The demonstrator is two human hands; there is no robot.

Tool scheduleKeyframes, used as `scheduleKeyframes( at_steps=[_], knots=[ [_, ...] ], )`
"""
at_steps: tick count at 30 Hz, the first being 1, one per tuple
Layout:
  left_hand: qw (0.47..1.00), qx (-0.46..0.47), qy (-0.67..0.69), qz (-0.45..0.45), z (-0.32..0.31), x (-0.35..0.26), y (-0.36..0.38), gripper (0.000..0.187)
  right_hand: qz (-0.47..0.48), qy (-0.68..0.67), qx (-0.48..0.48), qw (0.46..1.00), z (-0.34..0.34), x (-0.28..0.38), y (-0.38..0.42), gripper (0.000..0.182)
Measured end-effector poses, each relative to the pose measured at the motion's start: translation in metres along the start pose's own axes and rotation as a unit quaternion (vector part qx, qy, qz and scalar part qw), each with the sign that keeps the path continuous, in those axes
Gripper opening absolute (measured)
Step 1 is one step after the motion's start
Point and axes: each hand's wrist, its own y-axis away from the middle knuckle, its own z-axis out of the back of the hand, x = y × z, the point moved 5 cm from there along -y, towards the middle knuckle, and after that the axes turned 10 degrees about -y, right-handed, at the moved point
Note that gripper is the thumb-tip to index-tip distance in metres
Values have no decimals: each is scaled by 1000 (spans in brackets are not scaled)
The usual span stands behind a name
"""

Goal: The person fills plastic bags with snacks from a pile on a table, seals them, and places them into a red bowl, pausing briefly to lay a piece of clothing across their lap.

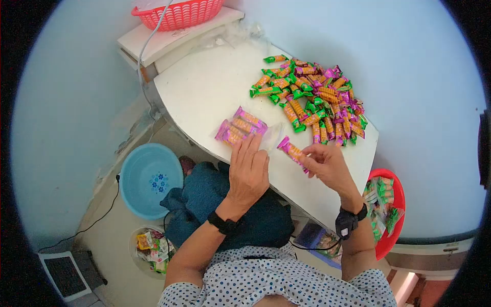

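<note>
Purple-ended wrapped snacks (239, 128) lie in a clear plastic bag (273, 137) near the table's front edge. My left hand (249, 169) rests on the bag, its fingers stretched out over the near side of the snacks. To the right, my right hand (330, 166) pinches a single purple-ended snack (293, 151) by its right end, just above the table and close to the bag's mouth. A large pile of small wrapped snacks (317, 97), with green or purple ends, spreads over the table's back right part.
The white table (204, 87) stands against a wall. A red basket (179, 18) sits at the back left. On the floor are a blue basin (138, 179) and a bin with wrappers (153, 250). At right, a red basket (396, 245) holds packed bags.
</note>
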Motion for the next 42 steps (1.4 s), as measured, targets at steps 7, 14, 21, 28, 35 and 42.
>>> scheduleKeyframes(
  at_steps=[7,14,21,28,35,42],
  knots=[
    [1000,-3,18,10,0,1,0,16,-85,-49,50,994,-27,1,-7,22],
    [1000,-1,12,2,0,1,-2,13,-53,-176,100,978,-49,-8,-32,23],
    [1000,3,13,-6,-2,1,-1,13,-46,-189,89,977,-66,-9,-50,12],
    [1000,5,10,-11,-5,0,-1,12,-11,-213,25,977,-69,-17,-62,8],
    [999,8,-17,-32,-4,-1,-7,11,-48,-267,41,962,-79,-18,-66,10],
    [997,47,-18,-65,-10,5,-12,13,35,-168,34,985,-77,-28,-76,13]
  ],
)
